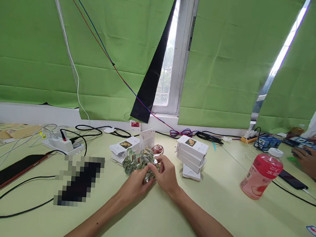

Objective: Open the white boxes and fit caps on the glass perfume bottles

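Note:
Both hands meet at the middle of the table, their fingers closed around a small ribbed perfume bottle (149,175) with a silvery top. My left hand (137,180) grips it from the left, and my right hand (167,175) pinches near its top; the fingers hide much of the bottle. Close beyond my left hand stand several similar greenish bottles (129,165) with shiny pale-green caps. Behind the hands is a round reddish bottle (158,150) with gold trim. An upright white carton (147,139) stands behind the bottles.
White boxes (192,151) are stacked right of my hands, and more boxes (123,146) lie to the left. A pink drink bottle (262,174) stands farther right, near a co-worker's hand (308,161). Phones, a power strip (64,144) and loose cables lie around the table.

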A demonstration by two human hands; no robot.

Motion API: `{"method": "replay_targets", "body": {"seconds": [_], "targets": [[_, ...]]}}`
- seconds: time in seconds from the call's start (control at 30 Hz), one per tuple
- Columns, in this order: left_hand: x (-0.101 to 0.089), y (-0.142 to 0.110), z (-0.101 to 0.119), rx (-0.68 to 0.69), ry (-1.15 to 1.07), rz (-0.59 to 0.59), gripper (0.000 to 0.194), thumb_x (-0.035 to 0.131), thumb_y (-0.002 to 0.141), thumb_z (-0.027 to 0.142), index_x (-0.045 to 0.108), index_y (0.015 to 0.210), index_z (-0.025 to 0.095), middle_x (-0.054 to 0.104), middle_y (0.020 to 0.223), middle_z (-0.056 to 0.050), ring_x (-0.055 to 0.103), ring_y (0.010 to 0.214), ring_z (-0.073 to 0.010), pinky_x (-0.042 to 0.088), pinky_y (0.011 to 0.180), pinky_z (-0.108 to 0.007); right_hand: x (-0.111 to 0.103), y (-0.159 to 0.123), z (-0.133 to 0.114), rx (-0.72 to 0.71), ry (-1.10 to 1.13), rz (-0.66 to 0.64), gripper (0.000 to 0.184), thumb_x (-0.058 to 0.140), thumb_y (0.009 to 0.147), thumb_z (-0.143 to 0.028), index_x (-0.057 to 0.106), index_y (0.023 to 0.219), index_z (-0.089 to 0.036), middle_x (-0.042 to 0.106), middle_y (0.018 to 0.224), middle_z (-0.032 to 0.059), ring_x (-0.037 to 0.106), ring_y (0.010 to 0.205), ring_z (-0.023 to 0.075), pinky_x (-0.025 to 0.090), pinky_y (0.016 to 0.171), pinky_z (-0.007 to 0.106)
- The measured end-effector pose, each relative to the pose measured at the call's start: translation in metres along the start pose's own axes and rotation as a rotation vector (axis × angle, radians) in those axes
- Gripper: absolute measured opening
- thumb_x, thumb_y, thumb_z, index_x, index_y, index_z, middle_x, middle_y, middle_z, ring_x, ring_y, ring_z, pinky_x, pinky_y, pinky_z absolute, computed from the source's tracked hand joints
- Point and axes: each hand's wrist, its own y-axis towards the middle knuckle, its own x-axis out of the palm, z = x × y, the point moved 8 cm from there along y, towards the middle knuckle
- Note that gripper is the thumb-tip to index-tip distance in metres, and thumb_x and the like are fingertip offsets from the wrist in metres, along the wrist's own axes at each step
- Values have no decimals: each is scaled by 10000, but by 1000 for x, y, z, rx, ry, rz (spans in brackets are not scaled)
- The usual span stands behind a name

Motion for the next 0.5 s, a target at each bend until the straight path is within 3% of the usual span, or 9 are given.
{"method": "replay_targets", "body": {"seconds": [0.1, 0.23, 0.5], "targets": [[-1, 0, 3, 14, -17, -8, 290, 517, 908, 322, 589, 1158, 193, 585, 597, 50, 455, 465, -129, 300, 488, -228, 2, -1, -4, -38, 1, -41, 237, 559, 941, -339, 628, 1086, -165, 674, 922, 47, 445, 507, 102, 431, 553, 263], [-2, 0, 3, 14, -17, 0, 281, 504, 916, 310, 590, 1147, 175, 556, 560, 57, 475, 472, -137, 327, 514, -235, 6, -2, -7, -96, -3, -95, 247, 484, 982, -301, 642, 1133, -185, 708, 1045, 81, 556, 606, 142, 447, 576, 276], [-1, 0, 3, -10, -6, -14, 305, 501, 918, 307, 573, 1182, 173, 574, 579, 52, 500, 481, -144, 328, 512, -235, 8, -2, -2, -89, -9, -103, 201, 479, 982, -271, 643, 1062, -189, 700, 980, 69, 603, 721, 171, 452, 609, 275]]}}
